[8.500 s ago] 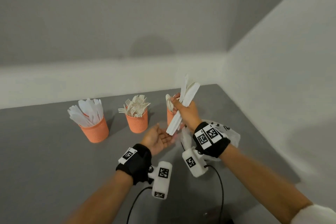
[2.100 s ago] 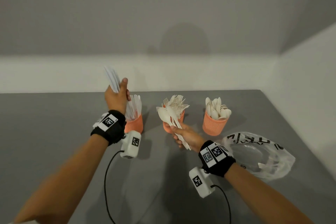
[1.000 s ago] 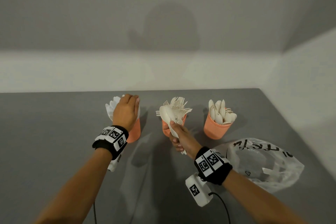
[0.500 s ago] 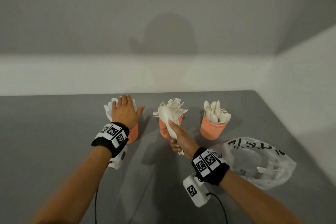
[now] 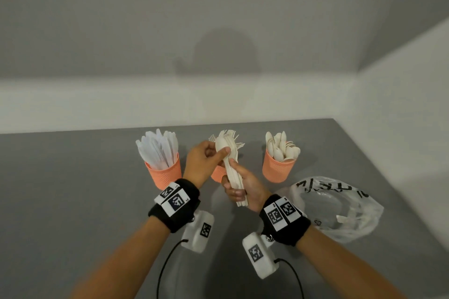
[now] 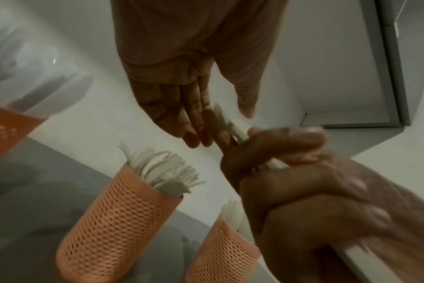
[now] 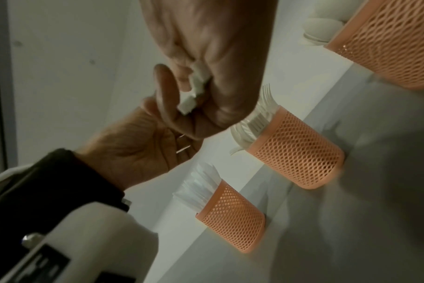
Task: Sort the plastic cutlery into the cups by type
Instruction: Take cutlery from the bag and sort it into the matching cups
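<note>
At the bottom of the head view, both of your forearms are reaching up from the lower edge, each wearing a black wristband (image 5: pixel 174 206) with printed markers and a white camera block hanging below it. Just above, at the centre of the frame, your right hand (image 5: pixel 245 189) is gripping a bundle of white spoons (image 5: pixel 230 167) by the handles, fingers (image 6: pixel 291 216) wrapped tight around them, with the bowls pointing up. Your left hand (image 5: pixel 204 160) is meeting that bundle from the left, thumb and fingers closing in a pinch on the bowl of the top spoon. In the left wrist view the remaining fingers are lying fairly straight.

To the right of your right wrist, a crumpled clear plastic bag (image 5: pixel 340 209) with black lettering is lying on the grey desk (image 5: pixel 73 189), with a few white pieces showing inside it.

Behind your hands, three orange mesh cups are standing in a row across the middle of the frame. The left cup (image 5: pixel 165 175) is holding knives, the middle cup (image 5: pixel 217 173), partly hidden by your hands, is holding forks (image 5: pixel 230 135), and the right cup (image 5: pixel 278 168) is holding spoons. Beyond the desk, pale walls are meeting in a corner at the upper right.
</note>
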A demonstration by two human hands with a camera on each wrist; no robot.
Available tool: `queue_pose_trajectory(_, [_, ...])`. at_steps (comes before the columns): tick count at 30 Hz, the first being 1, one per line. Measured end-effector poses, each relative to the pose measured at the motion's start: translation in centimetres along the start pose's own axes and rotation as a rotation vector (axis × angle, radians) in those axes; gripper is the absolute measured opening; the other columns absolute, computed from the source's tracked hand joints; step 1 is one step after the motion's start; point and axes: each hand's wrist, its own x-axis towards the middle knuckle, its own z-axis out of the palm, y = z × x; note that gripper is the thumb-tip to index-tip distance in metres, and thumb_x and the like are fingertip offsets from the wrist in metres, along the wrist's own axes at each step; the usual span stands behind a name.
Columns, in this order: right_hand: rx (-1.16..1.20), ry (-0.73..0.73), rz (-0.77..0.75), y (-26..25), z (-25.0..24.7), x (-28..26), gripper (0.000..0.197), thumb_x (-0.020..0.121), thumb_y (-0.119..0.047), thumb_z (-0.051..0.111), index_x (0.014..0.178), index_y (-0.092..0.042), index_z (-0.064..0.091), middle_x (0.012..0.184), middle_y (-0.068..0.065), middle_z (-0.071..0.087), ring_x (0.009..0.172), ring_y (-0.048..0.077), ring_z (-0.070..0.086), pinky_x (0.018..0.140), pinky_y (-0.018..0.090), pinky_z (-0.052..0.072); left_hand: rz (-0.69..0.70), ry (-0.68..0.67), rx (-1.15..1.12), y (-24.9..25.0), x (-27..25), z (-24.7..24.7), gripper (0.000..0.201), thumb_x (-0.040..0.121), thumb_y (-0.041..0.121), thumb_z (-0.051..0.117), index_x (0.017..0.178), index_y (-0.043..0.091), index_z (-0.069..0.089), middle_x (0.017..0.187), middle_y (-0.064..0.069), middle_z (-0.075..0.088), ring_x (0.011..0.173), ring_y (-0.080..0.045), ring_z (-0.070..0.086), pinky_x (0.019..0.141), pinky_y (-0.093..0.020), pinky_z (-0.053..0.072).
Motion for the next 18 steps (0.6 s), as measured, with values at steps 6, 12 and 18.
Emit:
queue_pose_trajectory(6, [-0.018,-0.055,0.000,0.3,-1.1,-1.3,0.043,0.091,-0.050,0.032,0.084,-0.012,0.052,0.050,-0.002,0.058,0.026,0.003,0.036,0.029,0.013,0.030,-0.060,0.001,-0.176,-0.2,-1.1,1.2,0.005,0.087,0.008,0.060,0.083,0.008,0.057,0.071,-0.005,0.060,0.052,-0.005,0.059,0.050,-0.015,0.047])
queue_pose_trajectory(12, [-0.104,-0.178,0.103,0.3,-2.2,-2.7,0.056,0.094,-0.059,0.013,0.115,-0.024,0.052,0.039,-0.007,0.040,0.025,0.002,0.028,0.030,0.013,0.028,-0.096,-0.155,-0.377,0.8,-2.6,2.3,0.014,0.089,0.003,0.054,0.102,0.006,0.059,0.084,-0.006,0.064,0.060,-0.004,0.066,0.054,-0.022,0.057])
queue_pose_trajectory(18, [-0.337,-0.169,0.154,-0.5,-3.3,-4.2,0.079,0.086,-0.070,0.005,0.121,-0.018,0.054,0.041,-0.006,0.039,0.028,0.003,0.029,0.034,0.014,0.033,-0.076,-0.215,-0.349,2.0,-3.7,3.8,0.016,0.092,0.008,0.051,0.104,0.013,0.061,0.084,-0.002,0.059,0.065,-0.006,0.061,0.060,-0.025,0.056])
